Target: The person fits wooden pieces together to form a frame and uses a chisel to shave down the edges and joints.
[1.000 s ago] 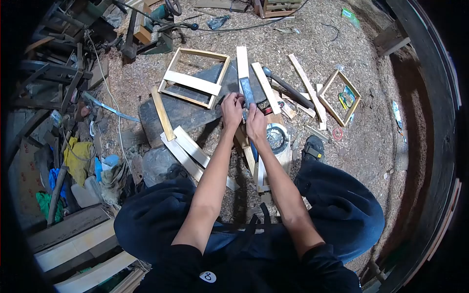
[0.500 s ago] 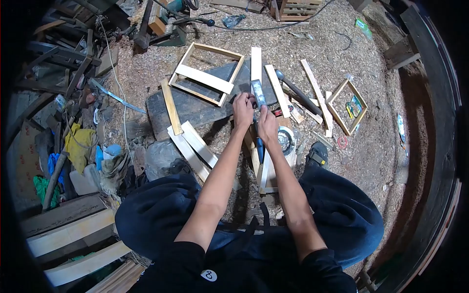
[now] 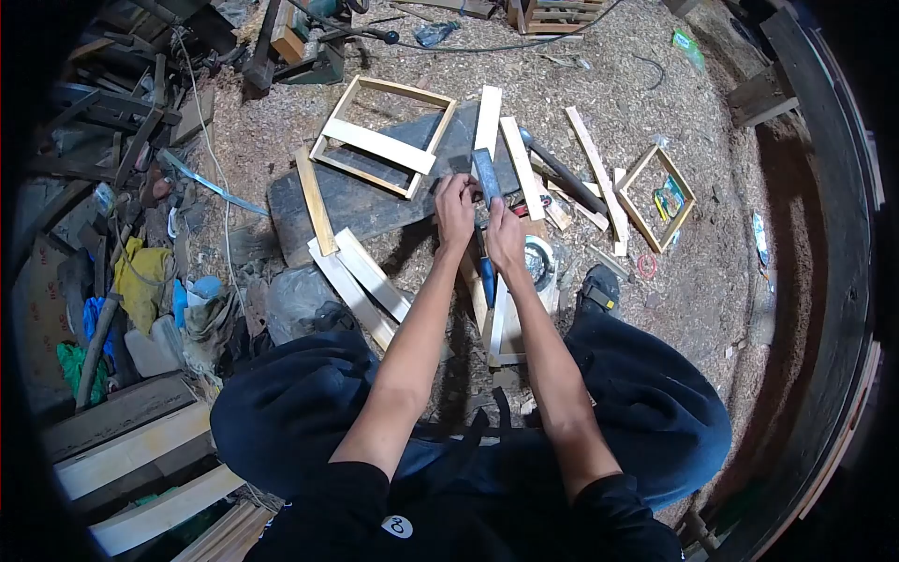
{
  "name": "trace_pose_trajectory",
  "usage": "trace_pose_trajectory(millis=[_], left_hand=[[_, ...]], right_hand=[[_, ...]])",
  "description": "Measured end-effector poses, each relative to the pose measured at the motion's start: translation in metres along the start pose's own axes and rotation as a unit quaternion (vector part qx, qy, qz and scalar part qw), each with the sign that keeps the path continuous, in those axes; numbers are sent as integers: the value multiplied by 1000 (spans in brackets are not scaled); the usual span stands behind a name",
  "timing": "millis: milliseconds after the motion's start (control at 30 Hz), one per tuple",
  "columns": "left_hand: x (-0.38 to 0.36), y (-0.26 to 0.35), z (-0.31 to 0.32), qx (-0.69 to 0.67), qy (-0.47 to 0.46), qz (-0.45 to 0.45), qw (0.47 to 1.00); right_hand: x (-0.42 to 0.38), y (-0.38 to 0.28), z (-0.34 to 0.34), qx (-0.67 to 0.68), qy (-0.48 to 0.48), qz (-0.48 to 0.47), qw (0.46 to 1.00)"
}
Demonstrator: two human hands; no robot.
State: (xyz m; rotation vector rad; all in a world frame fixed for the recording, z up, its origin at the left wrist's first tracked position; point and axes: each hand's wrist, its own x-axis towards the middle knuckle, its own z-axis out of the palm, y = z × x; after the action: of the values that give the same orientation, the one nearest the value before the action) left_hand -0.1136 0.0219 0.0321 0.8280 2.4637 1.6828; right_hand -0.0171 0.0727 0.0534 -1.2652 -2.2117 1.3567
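- Shavings (image 3: 552, 89) cover the floor (image 3: 693, 290).
- My right hand (image 3: 506, 234) grips the bar (image 3: 485, 175); my left hand (image 3: 455, 212) curls beside it, hold unclear.
- Above the bench (image 3: 351, 211), the bar visibly overlaps a strip (image 3: 488, 117); a loose grip could let it skid.

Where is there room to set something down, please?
On the shavings-covered ground, between the small wooden frame and blue-white wrapper, and between the large oblong wooden frame and black cable. Crowded: around the left hand and right hand, among pale wooden slats.
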Motion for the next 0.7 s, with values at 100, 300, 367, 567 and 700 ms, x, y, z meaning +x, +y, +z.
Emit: trace_pose_trajectory(millis=[100,300,367,567,700], left_hand=[[-2,-3,2,10,25,25,999],[-2,7,-5,14,5,-28,1000],[2,10,-12,-51,-42,-57,996],[7,4,-13,-8,-65,-51,997],[2,-1,-6,84,-10,5,996]], right_hand=[[-6,-2,-4,-12,-35,28,999],[3,9,1,-14,-37,59,998],[4,9,-1,-7,-44,73,996],[-3,4,1,-8,-55,66,996],[-11,2,1,-31,-58,56,996]])
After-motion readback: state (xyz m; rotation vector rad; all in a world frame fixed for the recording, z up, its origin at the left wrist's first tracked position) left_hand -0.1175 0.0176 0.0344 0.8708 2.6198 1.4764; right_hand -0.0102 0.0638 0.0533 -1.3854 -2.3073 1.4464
